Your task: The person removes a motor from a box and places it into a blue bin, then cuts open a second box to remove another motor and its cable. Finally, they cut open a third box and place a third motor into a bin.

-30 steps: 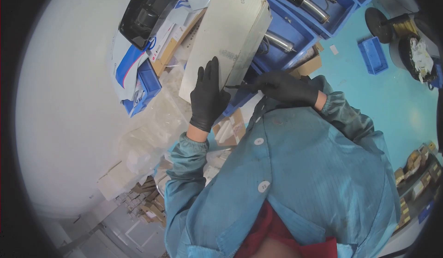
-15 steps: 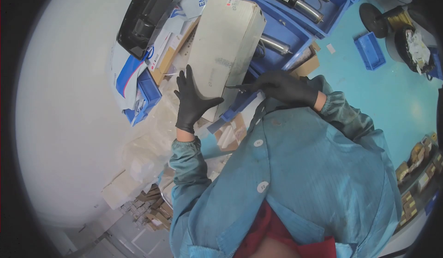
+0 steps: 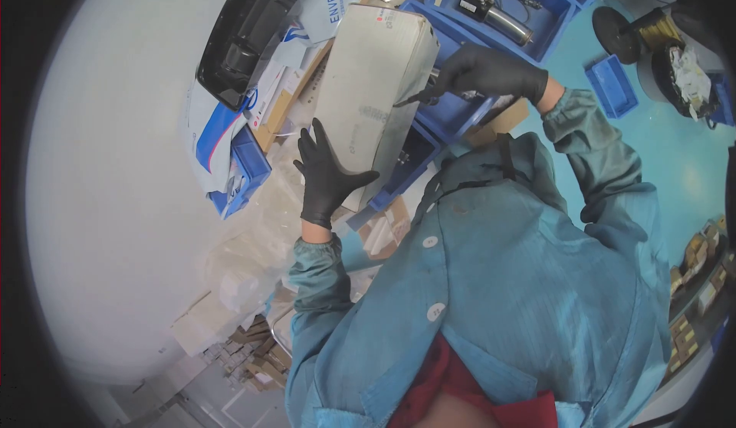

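Observation:
A long whitish carton (image 3: pixel 372 83) with small printed marks lies at a slant in the upper middle. My left hand (image 3: pixel 328 179), in a black glove, rests on the carton's near left corner with its fingers spread. My right hand (image 3: pixel 487 74), also black-gloved, is closed around a thin dark tool (image 3: pixel 418 98). The tool's tip meets the carton's right long edge, about halfway along. What kind of tool it is cannot be made out clearly.
Blue bins (image 3: pixel 548 26) beyond the carton hold metal cylinders with cables. A black moulded tray (image 3: pixel 249 33) and plastic envelopes lie to the left. A small blue bin (image 3: pixel 611 87) and a wire spool (image 3: pixel 616 33) are at the right.
My right hand has moved up along the carton's right edge, away from my body, with the tool. My left hand stays on the near corner, slightly shifted in view.

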`<control>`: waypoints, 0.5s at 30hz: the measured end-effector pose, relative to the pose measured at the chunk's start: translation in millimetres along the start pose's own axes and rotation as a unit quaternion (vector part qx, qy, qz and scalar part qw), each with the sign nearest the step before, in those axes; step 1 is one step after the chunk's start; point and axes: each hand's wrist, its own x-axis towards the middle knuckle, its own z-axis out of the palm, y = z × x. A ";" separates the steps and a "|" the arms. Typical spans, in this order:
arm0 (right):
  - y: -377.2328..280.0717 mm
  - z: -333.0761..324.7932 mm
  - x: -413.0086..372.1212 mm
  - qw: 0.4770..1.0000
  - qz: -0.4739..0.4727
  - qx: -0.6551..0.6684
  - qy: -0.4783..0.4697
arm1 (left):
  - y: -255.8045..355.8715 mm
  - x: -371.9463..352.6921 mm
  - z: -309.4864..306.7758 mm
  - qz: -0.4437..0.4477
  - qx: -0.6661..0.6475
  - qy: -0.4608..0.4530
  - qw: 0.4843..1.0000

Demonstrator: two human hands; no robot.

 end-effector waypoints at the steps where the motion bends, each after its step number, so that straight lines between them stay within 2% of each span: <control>1: -2.7 -7.6 -1.1 1.000 -0.010 -0.014 0.006 | -0.1 -0.3 -0.1 0.000 0.001 0.002 1.000; 6: 0.6 -37.0 -23.1 0.997 -0.001 -0.039 0.062 | -0.6 -1.2 3.2 0.010 0.001 0.016 1.000; 9: -1.1 -35.6 -43.8 0.996 -0.001 -0.061 0.065 | 2.5 -1.5 4.2 0.017 0.024 0.028 0.999; 12: 17.7 -4.0 -49.1 0.983 -0.038 0.047 0.174 | 2.6 1.5 5.6 0.031 0.048 0.039 0.998; 15: 42.7 33.7 -34.1 0.953 -0.008 0.177 0.245 | 6.8 4.5 -2.0 0.026 0.069 0.039 0.997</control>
